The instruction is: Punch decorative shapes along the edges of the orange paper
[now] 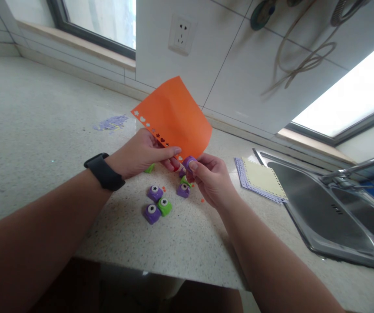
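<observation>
An orange sheet of paper [177, 113] is held up above the counter, with a row of punched flowers, hearts and other shapes along its near edge. My left hand [150, 152] grips that edge, thumb on top and fingers beneath. In my right hand [211, 174] is a purple craft punch [189, 162], set at the sheet's near right corner with the thumb pressed on its top. Below lie more craft punches: two purple ones [152, 213] and a green one [165, 206] grouped together, and a purple one [183, 189] beside a partly hidden green one.
Purple paper scraps [111, 123] lie at the left on the speckled counter [43, 165]. A stack of purple and yellow punched sheets [261, 178] rests beside the steel sink [320, 217] at right. Small orange cutouts [202, 200] are scattered near the punches. A tiled wall [219, 65] rises behind.
</observation>
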### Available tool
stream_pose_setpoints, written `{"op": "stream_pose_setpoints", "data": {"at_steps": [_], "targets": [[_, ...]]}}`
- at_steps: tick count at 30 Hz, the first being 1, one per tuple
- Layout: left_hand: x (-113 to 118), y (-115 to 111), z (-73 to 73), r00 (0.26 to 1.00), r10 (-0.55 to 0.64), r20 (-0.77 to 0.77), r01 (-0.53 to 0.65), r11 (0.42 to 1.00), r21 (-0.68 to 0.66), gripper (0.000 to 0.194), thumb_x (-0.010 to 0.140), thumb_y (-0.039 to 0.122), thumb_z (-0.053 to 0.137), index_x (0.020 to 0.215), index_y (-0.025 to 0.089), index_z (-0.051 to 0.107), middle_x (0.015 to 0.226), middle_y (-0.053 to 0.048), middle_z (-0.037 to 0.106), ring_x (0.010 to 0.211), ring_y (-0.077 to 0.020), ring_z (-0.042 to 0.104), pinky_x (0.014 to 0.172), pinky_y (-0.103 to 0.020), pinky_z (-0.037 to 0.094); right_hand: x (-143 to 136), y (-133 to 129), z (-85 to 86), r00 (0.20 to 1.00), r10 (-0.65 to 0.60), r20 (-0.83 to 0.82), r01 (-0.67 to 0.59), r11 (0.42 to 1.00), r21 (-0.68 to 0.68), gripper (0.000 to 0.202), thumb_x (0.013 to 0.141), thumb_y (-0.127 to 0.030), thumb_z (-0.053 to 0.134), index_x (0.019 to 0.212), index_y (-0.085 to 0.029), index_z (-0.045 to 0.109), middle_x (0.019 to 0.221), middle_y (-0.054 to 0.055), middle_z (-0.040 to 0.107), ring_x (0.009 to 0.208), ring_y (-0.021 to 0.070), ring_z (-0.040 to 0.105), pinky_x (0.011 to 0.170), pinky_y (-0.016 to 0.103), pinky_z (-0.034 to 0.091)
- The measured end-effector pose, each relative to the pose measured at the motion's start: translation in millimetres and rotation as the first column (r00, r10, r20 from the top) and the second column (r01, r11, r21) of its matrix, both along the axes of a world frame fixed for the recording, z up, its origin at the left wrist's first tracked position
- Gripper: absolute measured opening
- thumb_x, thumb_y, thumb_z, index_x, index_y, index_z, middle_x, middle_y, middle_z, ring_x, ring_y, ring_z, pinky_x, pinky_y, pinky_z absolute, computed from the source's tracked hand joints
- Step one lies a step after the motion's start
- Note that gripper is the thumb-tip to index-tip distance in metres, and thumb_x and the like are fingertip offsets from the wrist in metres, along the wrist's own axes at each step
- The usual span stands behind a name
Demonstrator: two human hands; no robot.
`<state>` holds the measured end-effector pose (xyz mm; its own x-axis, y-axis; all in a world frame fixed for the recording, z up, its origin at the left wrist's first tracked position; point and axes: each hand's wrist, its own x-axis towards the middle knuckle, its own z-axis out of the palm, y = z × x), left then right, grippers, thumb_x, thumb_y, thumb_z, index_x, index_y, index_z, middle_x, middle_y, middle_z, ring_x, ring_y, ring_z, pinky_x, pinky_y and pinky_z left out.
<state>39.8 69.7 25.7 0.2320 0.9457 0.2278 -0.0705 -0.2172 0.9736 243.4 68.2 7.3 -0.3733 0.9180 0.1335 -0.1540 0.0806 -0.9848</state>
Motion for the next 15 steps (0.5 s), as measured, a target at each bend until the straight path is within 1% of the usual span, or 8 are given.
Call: {"op": "stream_pose_setpoints", "data": {"at_steps": [3,5,8,11,13,15], "targets": [[-1,0,-0.1,1.000,0.010,0.016,-0.010,1.000,-0.001,0.015,0.083,0.026,0.078,0.088,0.013,0.074,0.072,-0.005,0.077,0.058,-0.0154,0.072,0.054,-0.023,0.059,2,1,0.9,1.000,0.001,0.013,-0.001,1.000,-0.003,0.022,0.079,-0.039,0.081,0.078,-0.019,0.070,0.066,-0.001,0.060,0.061,0.0126,0.054,0.058,0.029,0.043],[-2,1,-0.2,1.000,0.020,0.024,-0.021,1.000,0.008,0.016,0.083,0.027,0.078,0.089,0.013,0.073,0.070,-0.005,0.076,0.055,-0.0142,0.070,0.052,-0.022,0.057,5,2,1.8,1.000,-0.009,0.012,0.009,1.000,-0.011,0.021,0.080,-0.039,0.079,0.081,-0.020,0.071,0.067,0.000,0.061,0.060,0.0126,0.053,0.056,0.029,0.042],[-4,3,-1.2,0.999,0.031,0.044,-0.032,0.999,0.016,0.018,0.083,0.027,0.078,0.090,0.012,0.071,0.069,-0.004,0.075,0.050,-0.0119,0.066,0.047,-0.020,0.052,9,5,3.3,0.999,-0.049,-0.017,0.048,0.998,-0.041,0.020,0.081,-0.039,0.076,0.087,-0.020,0.073,0.068,-0.001,0.061,0.057,0.0125,0.054,0.053,0.029,0.040],[-5,6,-3.2,0.997,0.021,0.068,-0.022,1.000,0.015,0.017,0.083,0.027,0.077,0.090,0.012,0.070,0.071,-0.004,0.075,0.048,-0.0103,0.064,0.046,-0.019,0.050,13,10,2.5,0.995,-0.092,-0.043,0.090,0.995,-0.050,0.019,0.080,-0.037,0.073,0.089,-0.020,0.073,0.070,-0.001,0.061,0.056,0.0125,0.055,0.052,0.029,0.040],[-6,8,-5.3,0.996,0.024,0.086,-0.026,0.999,0.019,0.016,0.083,0.026,0.076,0.091,0.013,0.071,0.075,-0.003,0.076,0.049,-0.0093,0.063,0.046,-0.019,0.049,16,13,0.7,0.993,-0.116,-0.022,0.115,0.993,-0.040,0.018,0.081,-0.036,0.072,0.089,-0.020,0.073,0.071,-0.001,0.062,0.056,0.0124,0.055,0.053,0.029,0.040],[-6,10,-8.0,0.993,0.033,0.117,-0.035,0.999,0.018,0.016,0.082,0.025,0.076,0.092,0.014,0.071,0.079,-0.003,0.077,0.052,-0.0091,0.064,0.047,-0.019,0.049,18,16,-1.0,0.988,-0.147,0.046,0.148,0.989,0.000,0.019,0.082,-0.037,0.070,0.090,-0.020,0.072,0.072,0.000,0.063,0.058,0.0128,0.055,0.054,0.029,0.041]]}}
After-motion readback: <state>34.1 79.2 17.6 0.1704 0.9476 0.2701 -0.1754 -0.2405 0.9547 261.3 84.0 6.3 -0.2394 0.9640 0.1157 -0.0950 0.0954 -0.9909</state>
